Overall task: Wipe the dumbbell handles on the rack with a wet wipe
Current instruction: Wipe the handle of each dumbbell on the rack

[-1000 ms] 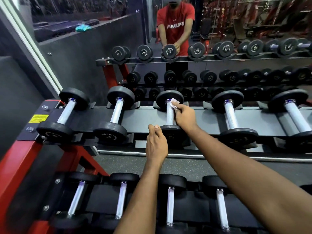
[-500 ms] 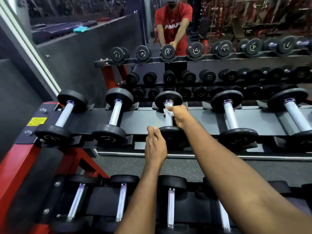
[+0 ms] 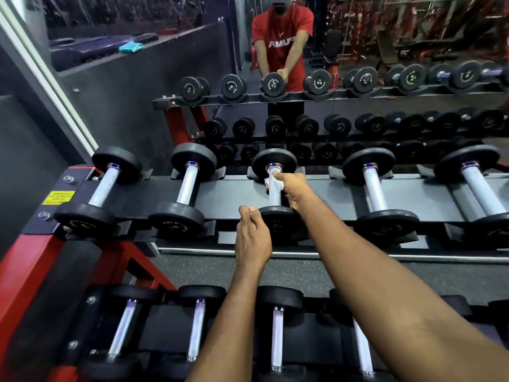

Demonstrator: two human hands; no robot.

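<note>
Four lower dumbbells (image 3: 197,326): nearest tier, under both forearms, handles running near to far
Left hand (image 3: 252,238): fingers curled, set against the left rim of the near head (image 3: 278,224) of the dumbbell being cleaned; I cannot tell whether it grips the rim or only braces it
Right hand (image 3: 293,188): closed round the handle (image 3: 274,195) from the right, near its far end, holding the wet wipe (image 3: 266,183) to the metal
Wet wipe: thin, soft and limp; a white corner shows on the left of the handle under the fingers
Dumbbell: third from the left on the upper tier of the rack (image 3: 234,197), lying in its cradles
Handling: probably heavy and stiff, so better wiped in place than lifted; the knurled steel looks grippy and may snag the wipe, so wrap the wipe round the bare middle of the handle and steady the rubber head
Neighbours: two dumbbells to the left, two to the right, apart from both hands
Mirror (image 3: 413,37): farthest, reflecting the rack and the person
</note>
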